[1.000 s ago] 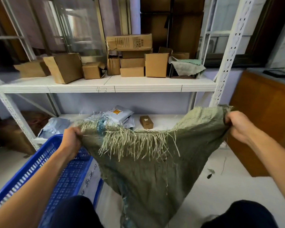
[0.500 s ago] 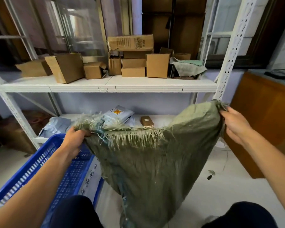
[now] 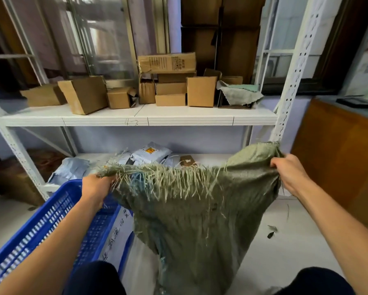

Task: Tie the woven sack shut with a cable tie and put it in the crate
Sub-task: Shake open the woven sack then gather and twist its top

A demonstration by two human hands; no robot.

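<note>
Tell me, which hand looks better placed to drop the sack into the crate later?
Left, probably. The left hand grips the sack at its frayed edge right over the blue crate. The right hand holds the far corner, away from it. No cable tie is visible yet.

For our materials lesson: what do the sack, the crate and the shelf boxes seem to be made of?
Sack: probably woven plastic strips, matte olive; its top edge frays into flat strands.
Crate: glossy blue moulded plastic, judging by its lattice walls.
Boxes: plain brown cardboard with folded flaps.
</note>
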